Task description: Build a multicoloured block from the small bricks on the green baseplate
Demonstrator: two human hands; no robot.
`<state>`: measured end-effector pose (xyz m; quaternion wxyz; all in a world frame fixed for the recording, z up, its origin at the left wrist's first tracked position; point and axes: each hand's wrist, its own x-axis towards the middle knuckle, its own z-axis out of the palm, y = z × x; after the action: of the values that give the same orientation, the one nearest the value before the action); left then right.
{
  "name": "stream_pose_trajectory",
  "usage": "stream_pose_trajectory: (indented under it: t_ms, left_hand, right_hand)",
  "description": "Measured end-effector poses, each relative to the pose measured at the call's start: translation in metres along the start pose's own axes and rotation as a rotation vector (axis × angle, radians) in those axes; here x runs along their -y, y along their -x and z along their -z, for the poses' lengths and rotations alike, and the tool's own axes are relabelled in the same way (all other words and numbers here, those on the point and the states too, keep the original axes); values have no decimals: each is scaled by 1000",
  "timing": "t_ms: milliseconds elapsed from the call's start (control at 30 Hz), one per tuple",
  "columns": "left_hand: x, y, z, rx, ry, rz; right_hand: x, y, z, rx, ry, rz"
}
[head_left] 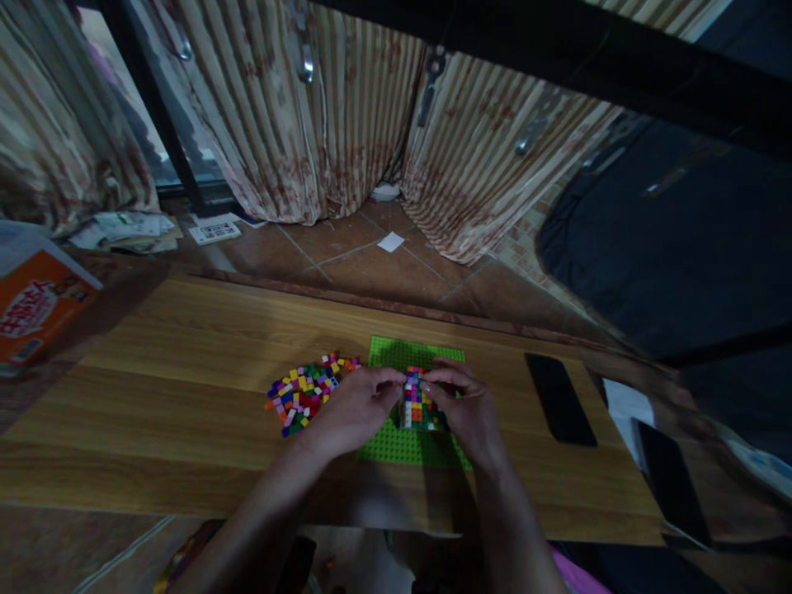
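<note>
A green studded baseplate (384, 450) lies on the wooden table. On it stands a low block of multicoloured toy bricks (413, 406), with white, red, orange, yellow and purple pieces showing. My left hand (365, 403) reaches in from the left, thumb and fingers pressed together at the block's upper left edge. From the right, my right hand (469, 408) curls over the block, its thumb on the upper part and its fingers bent at the far right corner. The right hand hides much of the block's right side. Left of the plate is a pile of loose toy bricks (303, 392), partly behind my left hand.
A black phone-like slab (560, 399) lies on the table's right part. Past the right edge are white paper (626, 412) and another dark slab (671, 483). A plastic tub with an orange label (43, 301) stands at the left. Curtains (346, 124) hang beyond the tiled floor.
</note>
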<state>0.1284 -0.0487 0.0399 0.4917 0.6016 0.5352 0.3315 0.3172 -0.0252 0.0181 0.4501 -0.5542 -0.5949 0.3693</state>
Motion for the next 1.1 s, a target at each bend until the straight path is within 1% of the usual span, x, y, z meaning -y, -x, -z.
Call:
stream_pose_trajectory:
  t_ms: [100, 233, 300, 467, 633, 700, 767, 833, 900, 967, 1000, 1033, 1067, 1100]
  left_hand:
    - [-1, 0, 0, 4, -14, 16]
    - [-2, 0, 0, 13, -26, 24]
    - [-3, 1, -1, 12, -26, 15]
    - [-2, 1, -2, 13, -24, 0]
    - [-5, 2, -3, 10, -40, 13]
    - [-6, 2, 0, 11, -55, 18]
    - [-5, 1, 6, -15, -70, 16]
    - [-2, -1, 18, -85, -72, 11]
    - [2, -2, 34, -189, -66, 15]
    - [4, -2, 49, -324, -113, 50]
    - [5, -2, 56, -386, -151, 68]
    - [5, -1, 62, -427, -184, 88]
    - [5, 0, 66, -458, -212, 107]
    - [5, 1, 70, -476, -235, 118]
  right_hand:
    - [0, -1, -1, 3, -31, -55]
    - [1, -1, -1, 29, -73, -183]
    - [3, -1, -1, 29, -77, -219]
    - [9, -1, -1, 31, -61, -207]
    - [15, -1, -2, 44, -79, -242]
    - [13, -2, 0, 61, -84, -254]
    - [10, -3, 4, 69, -68, -252]
    - [8, -5, 9, 12, -44, -207]
    - [10, -4, 11, -113, -50, -114]
    - [18, 2, 6, -237, -77, 12]
    - [24, 7, 1, -268, -81, 83]
    - [31, 13, -6, -268, -73, 151]
    - [38, 20, -15, -217, -48, 211]
    - [45, 26, -25, -119, -3, 279]
